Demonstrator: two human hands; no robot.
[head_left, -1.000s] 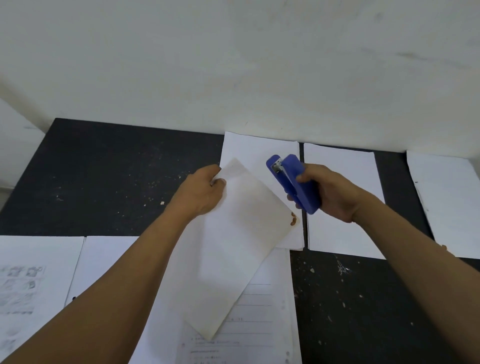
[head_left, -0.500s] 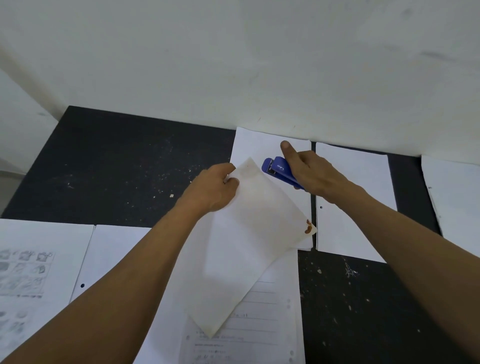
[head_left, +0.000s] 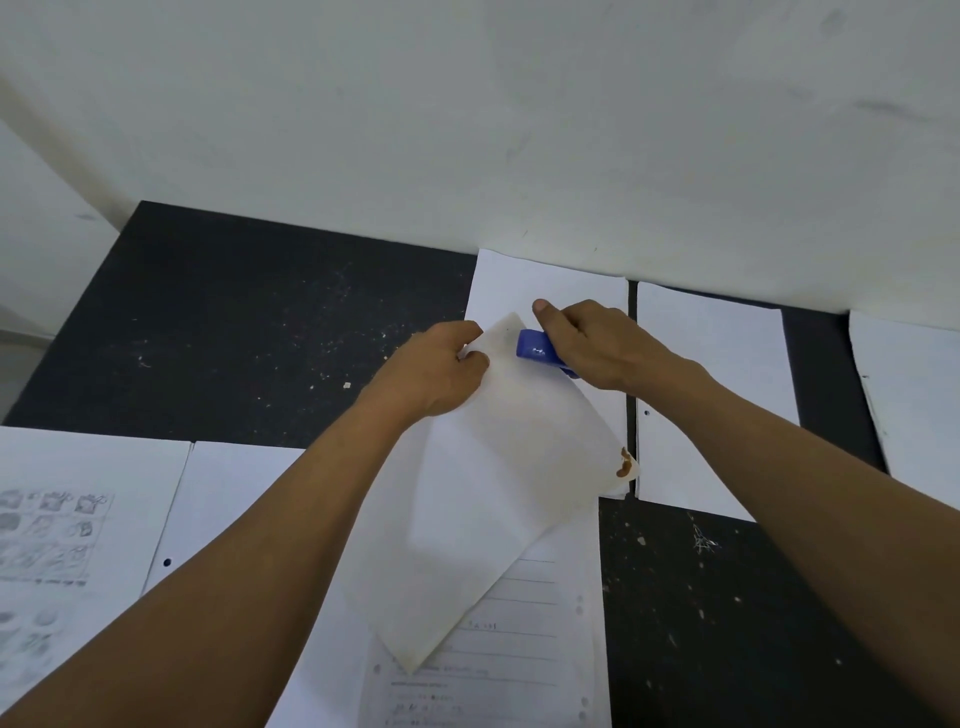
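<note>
We see a big black table (head_left: 260, 322) with white pages (head_left: 711, 395) lying on it. Just above it, the left hand (head_left: 436, 369) pinches the paper (head_left: 493, 493) near its top corner. The right hand (head_left: 602, 345) curls round the blue stapler (head_left: 537, 349) at that corner. We think its mouth is over the paper, but fingers hide it. We should keep the edges even, then squeeze hard once
</note>
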